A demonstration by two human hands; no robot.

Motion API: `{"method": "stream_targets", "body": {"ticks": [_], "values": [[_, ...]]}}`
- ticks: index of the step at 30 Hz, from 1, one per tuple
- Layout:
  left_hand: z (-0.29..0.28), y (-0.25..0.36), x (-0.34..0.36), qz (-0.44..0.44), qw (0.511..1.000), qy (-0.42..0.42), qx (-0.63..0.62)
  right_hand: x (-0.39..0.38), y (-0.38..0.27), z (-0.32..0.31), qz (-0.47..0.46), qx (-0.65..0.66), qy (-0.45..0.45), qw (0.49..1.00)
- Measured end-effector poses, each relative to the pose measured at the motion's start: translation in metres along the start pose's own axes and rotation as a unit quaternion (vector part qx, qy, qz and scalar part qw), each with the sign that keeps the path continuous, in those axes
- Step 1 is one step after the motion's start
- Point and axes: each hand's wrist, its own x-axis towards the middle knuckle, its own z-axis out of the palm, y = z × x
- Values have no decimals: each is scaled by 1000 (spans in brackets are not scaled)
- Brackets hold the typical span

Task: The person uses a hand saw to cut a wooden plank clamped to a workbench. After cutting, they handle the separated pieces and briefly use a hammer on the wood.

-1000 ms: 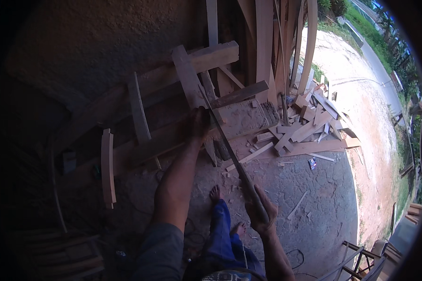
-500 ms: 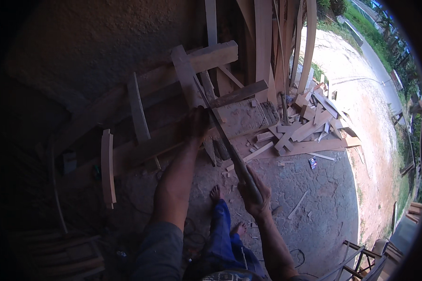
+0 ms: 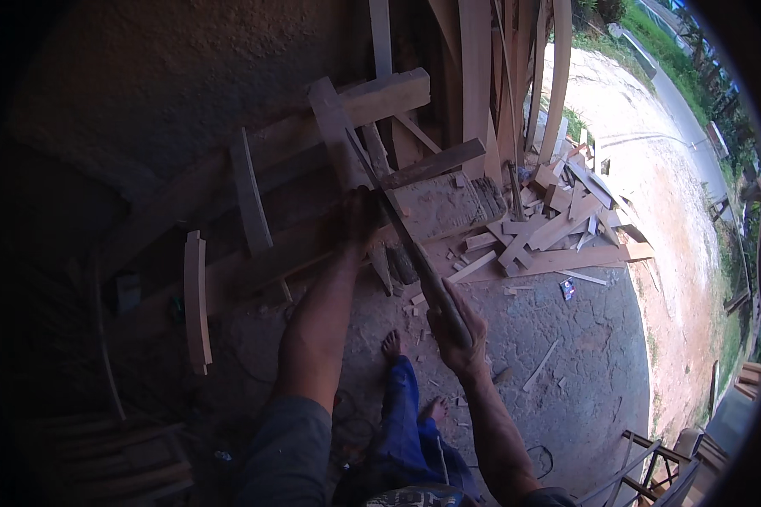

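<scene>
My right hand (image 3: 465, 345) is wrapped round the handle of a handsaw (image 3: 410, 243), seen nearly edge-on. Its narrow blade runs away from me, up to a short wooden board (image 3: 333, 122) laid across the heavy beams of a rough workbench (image 3: 444, 207). On the near end of that board my left hand (image 3: 359, 215) presses down, closed round its edge beside the blade. Shadow hides most of the left fingers. The saw teeth and the cut cannot be made out.
Curved wooden pieces (image 3: 196, 300) rest at the bench's left. Offcuts (image 3: 550, 224) are heaped on the right, below tall planks (image 3: 475, 76) leaning upright. Scraps lie on the cracked concrete floor (image 3: 592, 346) near my bare feet. A rough wall (image 3: 177, 76) stands behind the bench.
The right hand and saw have shifted slightly away from me along the blade's line. My left hand stays on the board. The view has moved a little.
</scene>
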Motion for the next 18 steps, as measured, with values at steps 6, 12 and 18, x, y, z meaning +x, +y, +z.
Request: {"method": "stream_targets", "body": {"ticks": [6, 12, 18], "values": [[2, -24, -7, 32, 999, 19, -12, -135, 13, -56, -71, -87, 30, 993], [29, -34, 1, 62, 997, 46, -25, -13, 9, 3, -45, -9, 16, 999], [16, -22, 0, 41, 996, 58, -46, -69, 11, -32, -112, -176, 15, 978]]}}
